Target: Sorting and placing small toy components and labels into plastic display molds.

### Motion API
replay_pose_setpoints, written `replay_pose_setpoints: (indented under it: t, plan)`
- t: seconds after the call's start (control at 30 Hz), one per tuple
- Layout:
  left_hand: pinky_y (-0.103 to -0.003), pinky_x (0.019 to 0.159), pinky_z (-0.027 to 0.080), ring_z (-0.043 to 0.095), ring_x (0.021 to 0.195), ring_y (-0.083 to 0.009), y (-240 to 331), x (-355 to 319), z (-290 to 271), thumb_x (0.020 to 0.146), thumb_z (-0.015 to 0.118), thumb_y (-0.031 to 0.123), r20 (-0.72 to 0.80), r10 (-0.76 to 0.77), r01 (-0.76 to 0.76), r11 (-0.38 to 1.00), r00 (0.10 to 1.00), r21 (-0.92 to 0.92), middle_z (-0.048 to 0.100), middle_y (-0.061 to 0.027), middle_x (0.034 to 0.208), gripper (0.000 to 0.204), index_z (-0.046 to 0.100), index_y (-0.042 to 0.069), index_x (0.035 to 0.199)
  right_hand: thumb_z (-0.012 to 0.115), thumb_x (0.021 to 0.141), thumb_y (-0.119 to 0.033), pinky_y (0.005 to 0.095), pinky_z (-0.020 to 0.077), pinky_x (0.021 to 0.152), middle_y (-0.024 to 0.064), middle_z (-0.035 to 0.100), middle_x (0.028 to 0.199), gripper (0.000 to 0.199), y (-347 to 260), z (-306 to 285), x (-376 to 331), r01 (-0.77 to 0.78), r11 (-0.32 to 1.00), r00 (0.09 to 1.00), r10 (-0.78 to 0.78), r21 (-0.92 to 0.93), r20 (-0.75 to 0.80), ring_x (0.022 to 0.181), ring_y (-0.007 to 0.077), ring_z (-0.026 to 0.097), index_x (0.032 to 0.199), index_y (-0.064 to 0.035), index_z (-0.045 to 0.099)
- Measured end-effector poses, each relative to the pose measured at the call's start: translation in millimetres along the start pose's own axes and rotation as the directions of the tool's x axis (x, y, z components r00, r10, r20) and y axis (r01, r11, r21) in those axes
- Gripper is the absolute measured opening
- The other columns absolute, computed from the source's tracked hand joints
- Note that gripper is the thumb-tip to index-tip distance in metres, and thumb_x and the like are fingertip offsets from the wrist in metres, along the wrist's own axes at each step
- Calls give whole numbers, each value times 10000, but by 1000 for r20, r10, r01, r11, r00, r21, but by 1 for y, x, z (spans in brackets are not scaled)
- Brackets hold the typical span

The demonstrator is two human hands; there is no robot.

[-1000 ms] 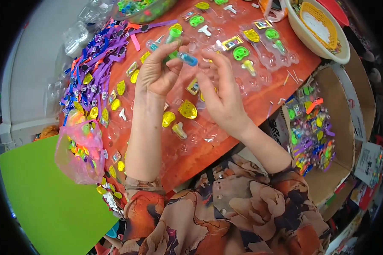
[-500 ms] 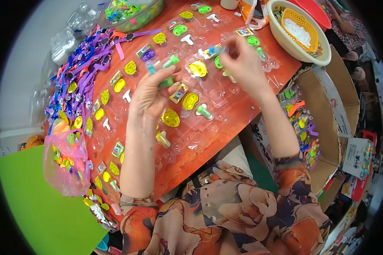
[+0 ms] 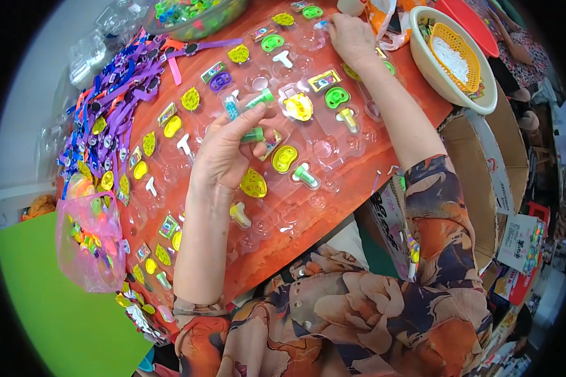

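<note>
The left hand [image 3: 223, 154] hovers over the middle of the orange worktop [image 3: 352, 188], fingers curled and closed on a few small tubes [image 3: 248, 107], green and blue; the tubes stick out past its fingertips, up and to the right, and one green piece sits tucked under its thumb; just right of this hand lies a clear blister tray [image 3: 308, 151] with a yellow bean-shaped charm [image 3: 284, 158] and a green-capped tube [image 3: 306, 176] in its pockets; just below the hand rests a yellow leaf-shaped charm [image 3: 253, 183].

The right hand [image 3: 352, 36] reaches to the far edge of the worktop, well apart from the left one; its fingers are bent down onto a tiny blue piece [image 3: 321, 25] at a tray pocket, pinching it as far as can be told; a green bean charm [image 3: 312, 12] lies just beyond the fingertips.

To the far left a heap of purple straps [image 3: 116, 94] spreads along the worktop's edge; below it sits a pink plastic bag [image 3: 91, 242] of bright bits; at the upper right stands a white bowl [image 3: 446, 78] holding a yellow basket [image 3: 459, 53]; a cardboard box [image 3: 484, 169] stands beside the worktop on the right.
</note>
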State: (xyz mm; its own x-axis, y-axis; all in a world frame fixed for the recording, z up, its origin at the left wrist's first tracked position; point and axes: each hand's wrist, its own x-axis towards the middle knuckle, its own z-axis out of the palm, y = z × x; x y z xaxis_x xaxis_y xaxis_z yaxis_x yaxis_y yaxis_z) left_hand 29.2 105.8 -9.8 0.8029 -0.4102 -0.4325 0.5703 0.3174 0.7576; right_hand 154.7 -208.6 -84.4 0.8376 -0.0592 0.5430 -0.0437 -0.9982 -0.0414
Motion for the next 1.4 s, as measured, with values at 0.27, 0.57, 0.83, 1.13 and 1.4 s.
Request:
replay_pose_setpoints:
  t: [0.27, 0.57, 0.83, 1.13, 1.4]
  plan:
    - [-206, 481, 445, 710, 803, -172, -4, -3, -7, 904, 759, 257, -10, -105, 103, 986, 994, -132, 712, -115, 1060, 365, 655, 46, 1182, 641, 887, -207, 470, 551, 769, 145, 684, 941, 160, 8, 7, 6, 165, 986, 984, -167, -25, -61, 859, 356, 686, 922, -60, 695]
    - [-184, 462, 416, 662, 746, -143, -5, -14, -23, 929, 725, 236, -8, -34, 33, 996, 999, -80, 694, -139, 1102, 365, 649, 22, 1215, 639, 901, -241, 484, 545, 777, 163, 693, 1010, 220, -18, -17, 1, 91, 992, 995, -94, 85, 34, 889, 365, 691, 1023, -87, 739]
    - [-201, 437, 379, 629, 685, -123, -10, -17, -27, 951, 700, 252, 22, 28, -28, 1000, 999, -9, 698, -99, 1019, 303, 646, 30, 1149, 677, 953, -161, 256, 508, 754, 3, 663, 984, 270, -122, -144, -71, -278, 341, 753, -503, 898, 424, 834, 81, 621, 1202, -59, 690]
    - [-204, 429, 366, 607, 637, -111, -6, -40, -26, 945, 676, 201, -32, 22, -19, 995, 999, 94, 681, -100, 936, 407, 570, -15, 1273, 567, 994, -161, 250, 483, 776, 12, 657, 1026, 315, -88, -110, -59, -174, 535, 903, -248, 827, 351, 891, 84, 589, 1283, -73, 655]
    - [-203, 427, 349, 591, 611, -118, -13, -50, -27, 968, 654, 230, 25, 56, -58, 991, 998, 119, 678, -128, 923, 500, 454, -26, 1348, 681, 929, -254, 341, 527, 724, 106, 709, 877, 279, -83, -32, 13, -68, 882, 870, -177, 466, 460, 769, 201, 674, 994, 16, 663]
